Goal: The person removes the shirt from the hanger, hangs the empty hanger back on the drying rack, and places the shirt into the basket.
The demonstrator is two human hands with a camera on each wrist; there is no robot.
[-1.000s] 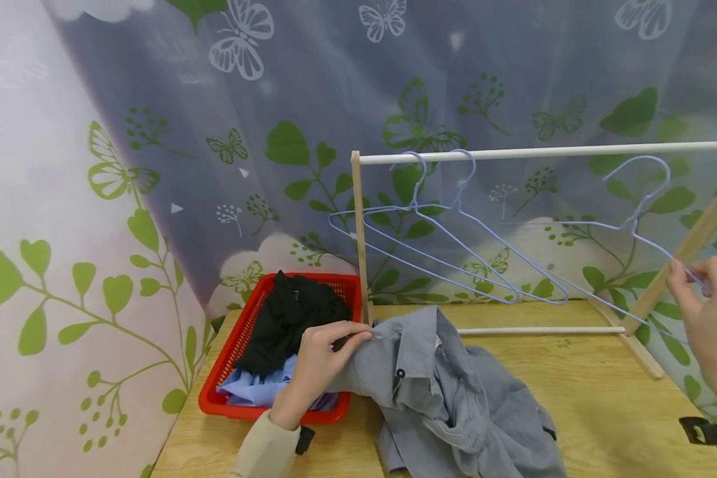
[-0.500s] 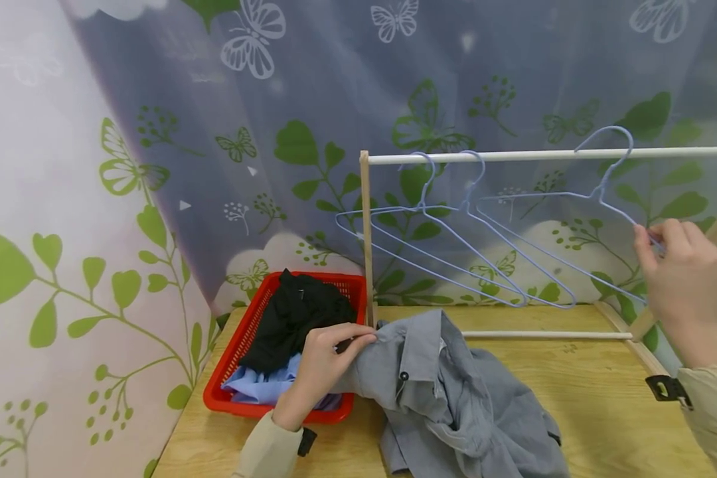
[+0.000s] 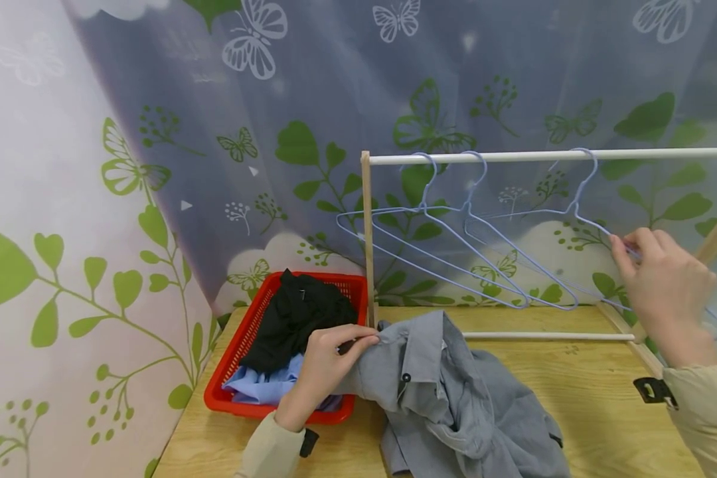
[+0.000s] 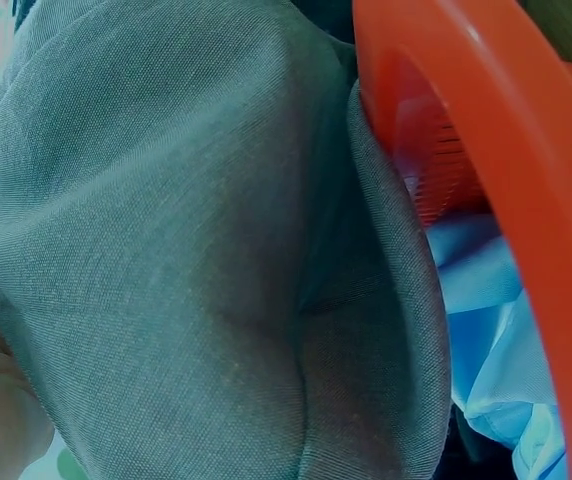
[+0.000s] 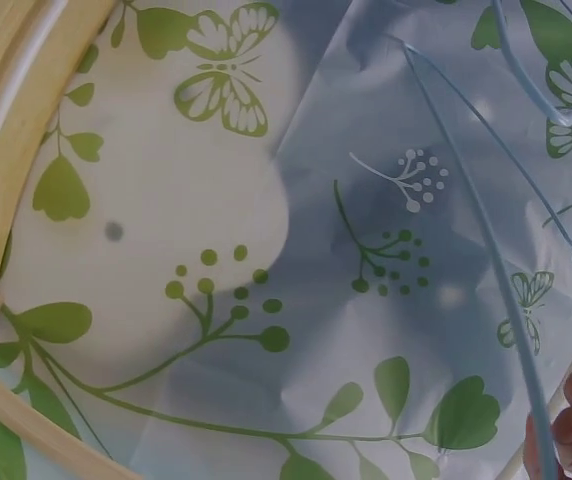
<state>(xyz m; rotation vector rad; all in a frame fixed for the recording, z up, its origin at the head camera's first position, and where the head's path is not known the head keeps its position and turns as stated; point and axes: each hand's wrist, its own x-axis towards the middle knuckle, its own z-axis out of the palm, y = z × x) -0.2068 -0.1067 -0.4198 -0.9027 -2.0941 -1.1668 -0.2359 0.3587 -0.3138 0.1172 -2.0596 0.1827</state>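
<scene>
In the head view my right hand [image 3: 666, 285] pinches the shoulder of a light-blue wire hanger [image 3: 579, 206], whose hook lies over the white rail [image 3: 514, 157]. The right wrist view catches the fingers of that hand at its right edge, beside the wire. My left hand [image 3: 328, 358] pinches the edge of a grey shirt [image 3: 418, 372] at its collar end. The shirt lies crumpled on the table, a dark button showing on it. Its grey cloth [image 4: 186, 240] fills most of the left wrist view and hides most of that hand.
Two more blue hangers [image 3: 448, 259] hang at the left end of the rail. A wooden post [image 3: 368, 232] holds that end up. Left of it stands a red basket [image 3: 215, 385] with black clothing [image 3: 299, 318] and light-blue cloth [image 3: 263, 385]. The wooden table [image 3: 615, 405] lies beneath.
My right hand has carried the hanger leftward from the right, up to the rail, and its hook has come down over it. The left hand and shirt have stayed nearly still.
</scene>
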